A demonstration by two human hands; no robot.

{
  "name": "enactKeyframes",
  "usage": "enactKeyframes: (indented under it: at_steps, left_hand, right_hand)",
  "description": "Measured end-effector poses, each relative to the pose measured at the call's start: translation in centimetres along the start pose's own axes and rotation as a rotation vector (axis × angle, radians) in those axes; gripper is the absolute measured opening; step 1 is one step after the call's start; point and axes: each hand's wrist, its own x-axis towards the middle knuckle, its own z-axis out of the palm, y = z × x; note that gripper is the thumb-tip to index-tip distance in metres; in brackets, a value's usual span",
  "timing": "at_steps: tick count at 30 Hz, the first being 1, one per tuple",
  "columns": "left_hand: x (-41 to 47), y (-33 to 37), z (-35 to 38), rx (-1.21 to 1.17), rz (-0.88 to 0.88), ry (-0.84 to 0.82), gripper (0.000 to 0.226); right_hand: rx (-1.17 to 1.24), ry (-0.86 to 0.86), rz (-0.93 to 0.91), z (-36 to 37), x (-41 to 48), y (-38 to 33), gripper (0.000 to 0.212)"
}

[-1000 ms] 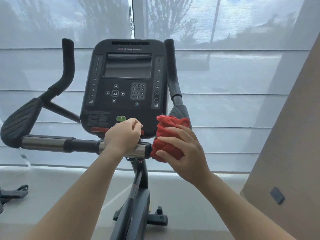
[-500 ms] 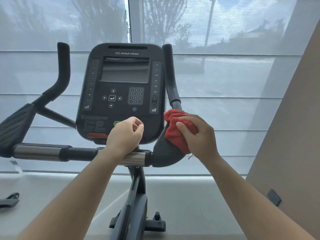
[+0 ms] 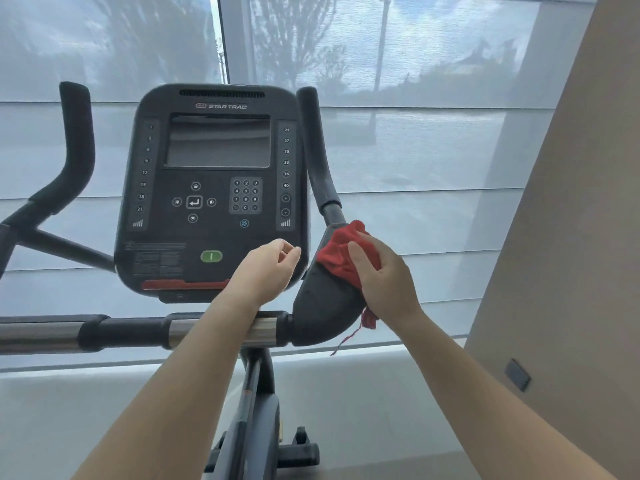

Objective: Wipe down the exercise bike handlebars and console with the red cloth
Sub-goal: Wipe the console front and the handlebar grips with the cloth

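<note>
Chrome tube of the crossbar (image 3: pixel 41 332) runs below the console (image 3: pixel 214 188), nearest the viewer, and the left forearm crosses over it. Above that, the left hand (image 3: pixel 266 268) hangs before the console's lower right corner, fingers loosely curled on nothing, just right of the green button (image 3: pixel 211 256). Right of the console, the right hand (image 3: pixel 384 275) bunches the red cloth (image 3: pixel 341 258) in a full-fingered grip, thumb across it, and presses it to the upper end of the black elbow pad (image 3: pixel 325 306). A frayed thread (image 3: pixel 343 341) dangles from the cloth below the pad; I judge it could catch on the pad's rim or the crossbar joint and drag the cloth out of the grip. The idle knuckles could also bump the button. Farther off, the upright grip (image 3: pixel 317 150) stands just beside the console's right edge, a narrow slot for a wadded cloth. Right of the console the beige wall (image 3: pixel 571 237) likely limits elbow swing; behind it, toward the window blind (image 3: pixel 433 150), room looks open.
</note>
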Motion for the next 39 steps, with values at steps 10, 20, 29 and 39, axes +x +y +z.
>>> enactKeyframes:
  at_steps: [10, 20, 29, 39]
  left_hand:
    - [-0.1, -0.2, -0.1, -0.02, 0.002, 0.035, 0.026]
    - [-0.7, 1.1, -0.2, 0.119, 0.151, 0.146, 0.016]
    - [2.9, 1.6, -1.5, 0.068, 0.088, 0.232, 0.017]
    - [9.9, 1.6, -3.5, 0.126, 0.086, 0.251, 0.019]
  right_hand:
    - [-0.067, 0.018, 0.001, 0.1, -1.2, -1.2, 0.038]
    - [-0.109, 0.011, -0.097, -0.6, -1.9, -0.5, 0.032]
    - [-0.144, -0.025, -0.174, 0.9, 4.5, -1.3, 0.027]
    - [-0.009, 0.008, -0.233, 1.9, 12.4, -1.8, 0.022]
